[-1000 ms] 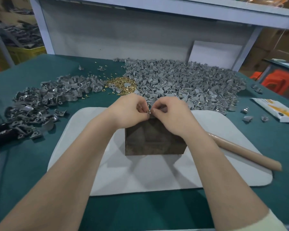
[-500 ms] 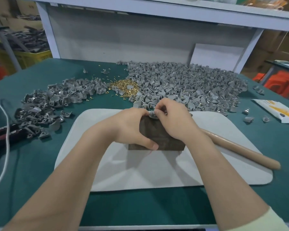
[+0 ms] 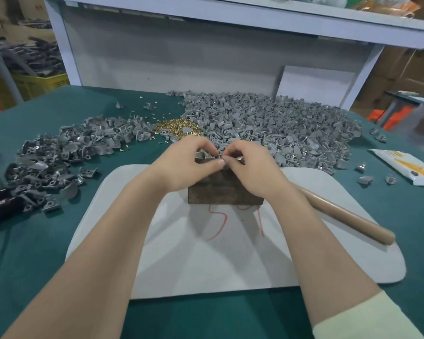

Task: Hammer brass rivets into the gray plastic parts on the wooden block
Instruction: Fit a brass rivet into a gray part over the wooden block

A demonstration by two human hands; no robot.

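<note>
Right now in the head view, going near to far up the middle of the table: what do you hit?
White mat → wooden block → gray plastic part held in both hands → pile of brass rivets → white back panel.

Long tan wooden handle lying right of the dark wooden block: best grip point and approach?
Probably the free near end of the tan wooden handle, taken from above with the right hand. It lies flat on the white mat, and its far end is hidden behind that wrist.

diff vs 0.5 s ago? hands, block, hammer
Left hand let go of the wooden block's front face and rose to its top edge, pinching a gray part together with the right hand. Block, wooden handle and white mat stayed put.
</note>
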